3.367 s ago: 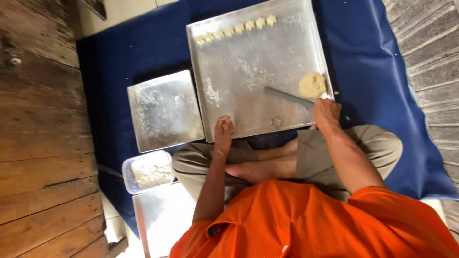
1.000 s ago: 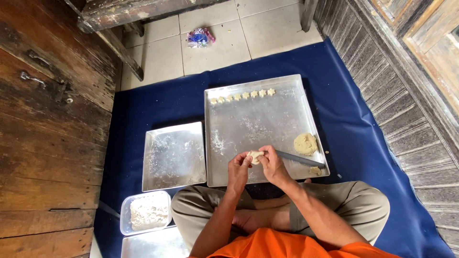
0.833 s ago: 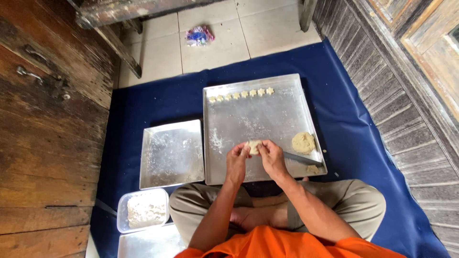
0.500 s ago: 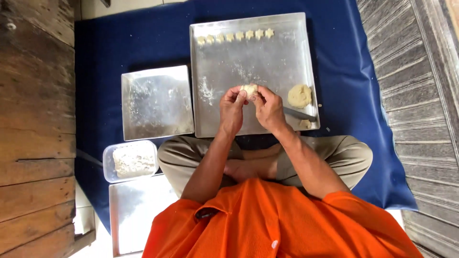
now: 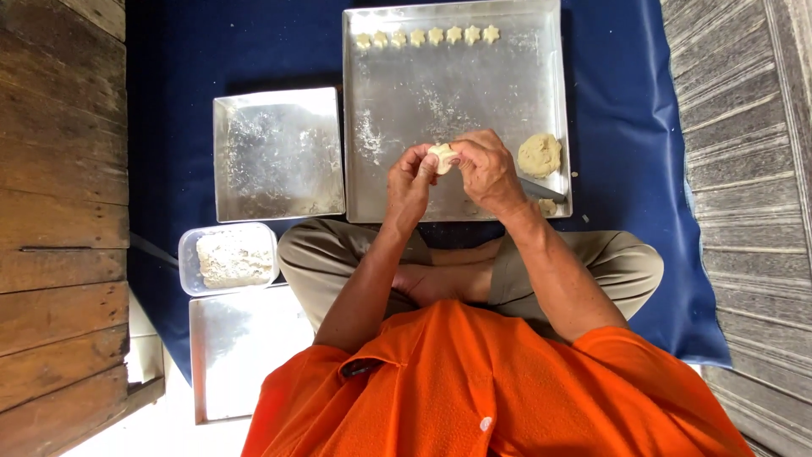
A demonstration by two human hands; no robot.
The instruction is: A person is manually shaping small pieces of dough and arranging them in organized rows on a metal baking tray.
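Both hands (image 5: 452, 173) pinch one small dough piece (image 5: 441, 157) by its edges; probably soft, easily deformed.

Single head view, steeply downward, lap-close

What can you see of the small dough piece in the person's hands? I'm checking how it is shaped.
The dough piece is small, pale cream and soft-looking, with a lobed, star-like outline like the row of pieces at the large tray's far edge. It is held above that tray, pinched between fingertips of the left hand and right hand. Its underside is hidden.
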